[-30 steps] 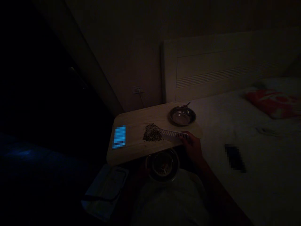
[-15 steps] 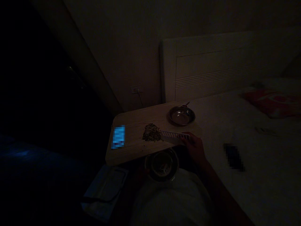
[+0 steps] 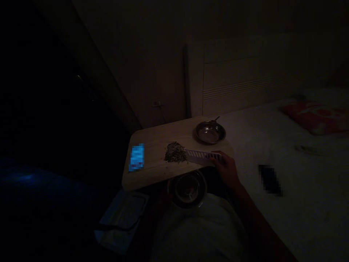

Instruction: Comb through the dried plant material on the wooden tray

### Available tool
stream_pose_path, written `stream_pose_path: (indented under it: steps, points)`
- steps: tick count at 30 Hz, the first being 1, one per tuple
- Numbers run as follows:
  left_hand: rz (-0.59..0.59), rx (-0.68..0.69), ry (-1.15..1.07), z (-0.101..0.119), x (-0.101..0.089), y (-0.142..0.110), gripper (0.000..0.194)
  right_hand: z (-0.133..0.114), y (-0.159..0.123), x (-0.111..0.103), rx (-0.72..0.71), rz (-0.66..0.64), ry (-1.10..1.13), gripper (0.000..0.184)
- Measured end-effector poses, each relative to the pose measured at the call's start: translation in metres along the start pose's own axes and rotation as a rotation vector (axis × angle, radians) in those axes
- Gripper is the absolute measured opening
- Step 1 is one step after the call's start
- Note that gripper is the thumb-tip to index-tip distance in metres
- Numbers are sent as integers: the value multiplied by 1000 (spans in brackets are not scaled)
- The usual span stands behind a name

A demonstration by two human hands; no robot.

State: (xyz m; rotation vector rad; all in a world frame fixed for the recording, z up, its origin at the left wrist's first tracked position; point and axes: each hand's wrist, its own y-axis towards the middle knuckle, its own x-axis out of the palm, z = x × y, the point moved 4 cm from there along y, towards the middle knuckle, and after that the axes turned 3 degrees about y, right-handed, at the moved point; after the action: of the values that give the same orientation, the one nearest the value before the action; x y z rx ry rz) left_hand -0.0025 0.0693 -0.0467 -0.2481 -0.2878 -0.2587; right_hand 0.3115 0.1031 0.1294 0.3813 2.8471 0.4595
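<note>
My right hand (image 3: 227, 167) is closed around one end of a white slotted plastic piece (image 3: 200, 155), whose exact kind I cannot make out. Its far end touches the right edge of a heap of small dark and pale bits (image 3: 175, 152), perhaps seeds or dried herbs, on a small wooden table (image 3: 152, 136). Below the table's near edge, over my lap, is a round bowl (image 3: 201, 198) with some pale bits inside. In deep shadow, my left hand (image 3: 167, 198) grips the bowl's left side; its fingers barely show.
A shiny metal bowl (image 3: 210, 133) stands at the table's back right, a handle-like piece behind it. A glowing blurred screen (image 3: 136, 157) lies at the left. Right of the table is a bed (image 3: 245, 145) with a dark blurred object (image 3: 270, 180) and red cloth (image 3: 313, 114).
Almost nothing has changed. The view has shifted slightly, and my right hand still holds the slotted piece against the heap. The bowl stays in my lap.
</note>
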Motion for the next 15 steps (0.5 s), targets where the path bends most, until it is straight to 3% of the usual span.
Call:
stream_pose_path:
  steps: [6,15]
  points:
    - [6,53,55,16,11,-4,63,2,1,7,9,-25,10,21]
    - [-25,42,42,3,6,-1,69,7,-2,-1,24,-13,34,20]
